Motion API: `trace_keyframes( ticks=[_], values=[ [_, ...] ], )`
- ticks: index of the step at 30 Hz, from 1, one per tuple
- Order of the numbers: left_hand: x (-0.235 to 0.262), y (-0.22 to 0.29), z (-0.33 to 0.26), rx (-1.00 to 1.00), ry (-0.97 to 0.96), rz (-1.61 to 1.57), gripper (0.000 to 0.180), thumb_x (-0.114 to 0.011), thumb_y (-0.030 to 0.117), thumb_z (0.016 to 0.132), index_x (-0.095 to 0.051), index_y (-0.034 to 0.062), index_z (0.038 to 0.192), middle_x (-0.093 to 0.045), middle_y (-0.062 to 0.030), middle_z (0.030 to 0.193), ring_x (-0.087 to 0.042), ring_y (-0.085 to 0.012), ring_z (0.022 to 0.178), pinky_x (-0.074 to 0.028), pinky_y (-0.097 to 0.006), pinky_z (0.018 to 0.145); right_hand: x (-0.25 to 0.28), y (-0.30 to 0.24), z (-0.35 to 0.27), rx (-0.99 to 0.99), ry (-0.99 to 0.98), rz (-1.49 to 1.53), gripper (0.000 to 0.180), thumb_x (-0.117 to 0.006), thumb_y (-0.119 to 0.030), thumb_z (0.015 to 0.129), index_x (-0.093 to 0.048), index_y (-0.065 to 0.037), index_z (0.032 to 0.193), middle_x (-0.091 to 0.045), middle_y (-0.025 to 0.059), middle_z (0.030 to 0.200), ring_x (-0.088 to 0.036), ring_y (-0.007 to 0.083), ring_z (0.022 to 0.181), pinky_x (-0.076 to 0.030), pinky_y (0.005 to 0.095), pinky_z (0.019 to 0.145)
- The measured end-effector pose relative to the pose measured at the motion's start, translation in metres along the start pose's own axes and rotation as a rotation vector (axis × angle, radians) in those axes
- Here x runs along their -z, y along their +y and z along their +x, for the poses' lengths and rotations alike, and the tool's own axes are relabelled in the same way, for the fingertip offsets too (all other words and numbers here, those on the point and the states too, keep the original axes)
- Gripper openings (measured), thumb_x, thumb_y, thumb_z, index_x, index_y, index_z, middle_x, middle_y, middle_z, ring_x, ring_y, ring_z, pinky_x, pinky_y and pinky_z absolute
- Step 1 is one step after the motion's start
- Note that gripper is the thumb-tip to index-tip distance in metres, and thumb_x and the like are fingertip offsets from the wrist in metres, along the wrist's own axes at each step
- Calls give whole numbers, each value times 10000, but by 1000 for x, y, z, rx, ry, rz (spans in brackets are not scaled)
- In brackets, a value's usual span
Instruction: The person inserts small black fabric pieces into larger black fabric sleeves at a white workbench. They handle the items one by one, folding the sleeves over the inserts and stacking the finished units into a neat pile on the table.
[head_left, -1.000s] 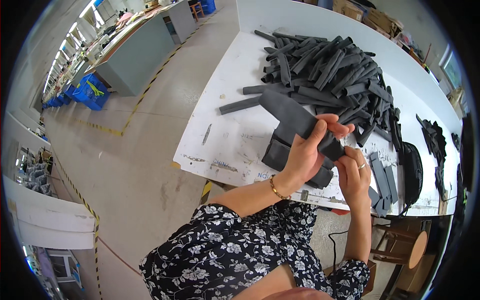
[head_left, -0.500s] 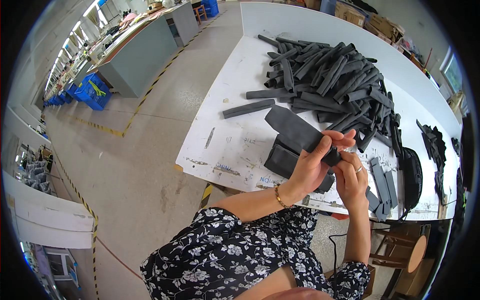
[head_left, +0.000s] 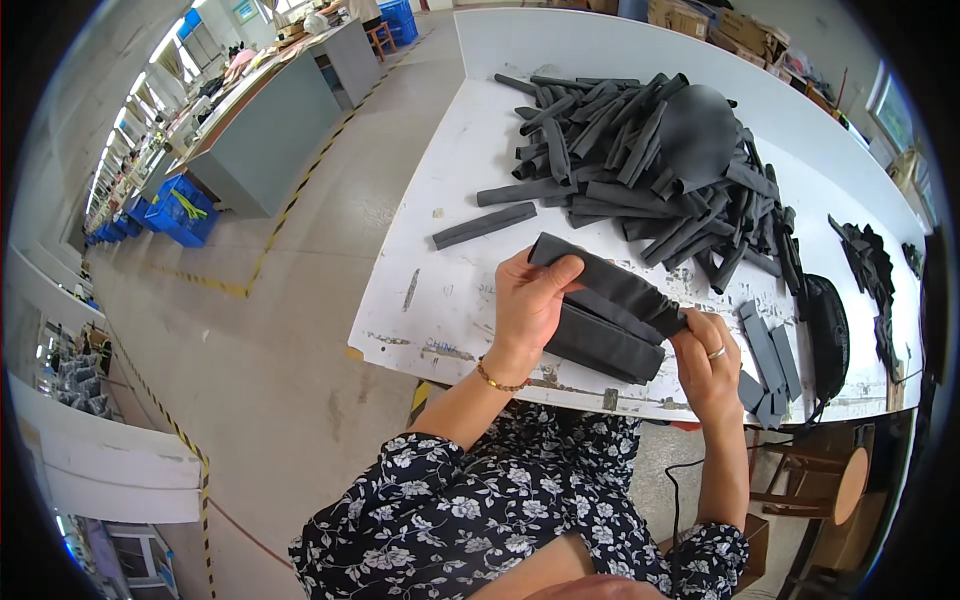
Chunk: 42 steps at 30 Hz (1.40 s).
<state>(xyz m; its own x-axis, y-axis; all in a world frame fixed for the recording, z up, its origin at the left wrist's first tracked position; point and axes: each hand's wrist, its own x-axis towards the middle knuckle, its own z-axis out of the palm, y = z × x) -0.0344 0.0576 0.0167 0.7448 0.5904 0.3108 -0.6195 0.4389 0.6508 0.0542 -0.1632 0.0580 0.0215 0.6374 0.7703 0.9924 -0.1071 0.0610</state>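
Observation:
A dark grey fabric sleeve (head_left: 618, 284) is stretched between my two hands above the near side of the white table. My left hand (head_left: 530, 308) pinches its far left end, thumb on top. At the opposite end, my right hand (head_left: 706, 362), with a ring on one finger, grips the gathered cloth. Beneath the sleeve lie folded dark fabric pieces (head_left: 600, 345), partly covered by it. Beyond my hands rises a large heap of similar dark tubes (head_left: 610, 190), and a single tube (head_left: 485, 226) lies apart to its left.
Flat grey strips (head_left: 770, 355) and a black mesh pouch (head_left: 825, 345) lie at the right of the white table (head_left: 410, 310). A raised white board (head_left: 560, 40) edges its back. A wooden stool (head_left: 850, 485) stands below right; a blue crate (head_left: 182, 212) sits across the aisle.
My left hand has moved left along the sleeve, away from my right hand, to its far end. The sleeve is now drawn out lengthwise. My right hand still grips the other end.

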Motion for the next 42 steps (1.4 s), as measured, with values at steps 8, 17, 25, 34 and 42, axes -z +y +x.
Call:
trace_keyframes(
  ticks=[8, 17, 25, 34, 42],
  values=[
    [-7, 3, -5, -21, -98, -26, 144, -655, 44, 921, -678, -62, 1015, -711, -199, 953, -713, -352, 919, -604, -445, 866, 2, -2, -5, -19, 3, -1, 309, -743, 81, 596, -564, 47, 845, -601, 165, 1027, -626, 303, 757, -522, 371, 579],
    [-5, -2, -6, 15, -106, -24, 157, -621, 44, 943, -672, -53, 1056, -706, -218, 991, -697, -385, 978, -605, -446, 865, 3, 1, -9, -23, -4, -8, 308, -744, 83, 600, -558, 42, 842, -605, 163, 1034, -627, 300, 763, -524, 371, 586],
    [-8, 0, -6, 15, -123, -42, 168, -609, 37, 951, -665, -54, 1080, -703, -215, 1010, -690, -375, 1000, -603, -427, 873, 4, -1, -9, -45, -13, 5, 309, -739, 88, 610, -560, 38, 857, -607, 161, 1035, -629, 300, 769, -523, 370, 586],
    [-14, -17, -6, 80, 187, -14, 166, -650, 55, 936, -682, -32, 1075, -718, -90, 975, -700, -156, 838, -610, -301, 738, -34, -11, -16, -772, 258, 410, 225, -783, -64, 808, -587, 10, 889, -634, 135, 1069, -618, 248, 868, -483, 316, 808],
    [-17, -12, 2, 15, 169, -11, 134, -653, 58, 934, -685, -32, 1029, -714, -102, 960, -697, -172, 857, -601, -313, 779, -9, -6, -6, -1034, 518, 1038, 173, -695, -147, 920, -655, -2, 1006, -510, 119, 1280, -540, 124, 930, -457, 256, 795]
  ],
)
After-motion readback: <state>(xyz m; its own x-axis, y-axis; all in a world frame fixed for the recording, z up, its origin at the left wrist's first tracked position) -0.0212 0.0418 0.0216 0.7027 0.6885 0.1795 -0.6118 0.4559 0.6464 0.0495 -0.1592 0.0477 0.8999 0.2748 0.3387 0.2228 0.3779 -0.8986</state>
